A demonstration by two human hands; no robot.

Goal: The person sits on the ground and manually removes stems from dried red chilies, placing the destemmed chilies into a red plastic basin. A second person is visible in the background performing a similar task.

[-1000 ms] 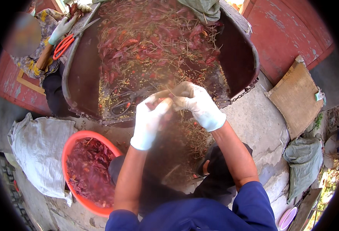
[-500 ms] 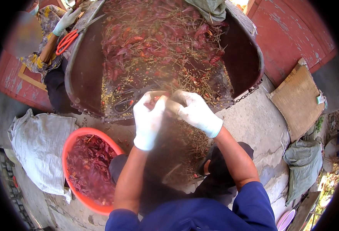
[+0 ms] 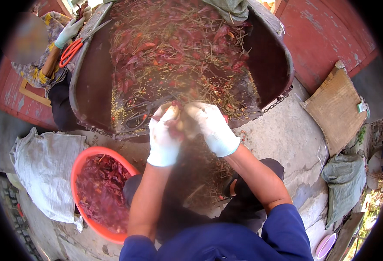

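Both my hands wear white gloves and meet in front of the near edge of a dark metal cart bed. Dried red chili peppers show in my left hand, its fingers closed around them. Beside it, almost touching, my right hand has its fingers bent in a pinch; what lies between them is blurred and hidden. Dark-handled scissors lie in the bed just left of my hands. Farther back, loose dried chilies, stems and pale seeds cover the bed.
A red tub of dried chilies stands by my left knee, next to a white sack. At the far left, a co-worker's gloved hand is near orange-handled scissors. A woven mat and green-grey sack lie right.
My right hand has turned and its fingers have drawn together beside the left. More of the red chilies now shows in my left hand. The view has shifted slightly.
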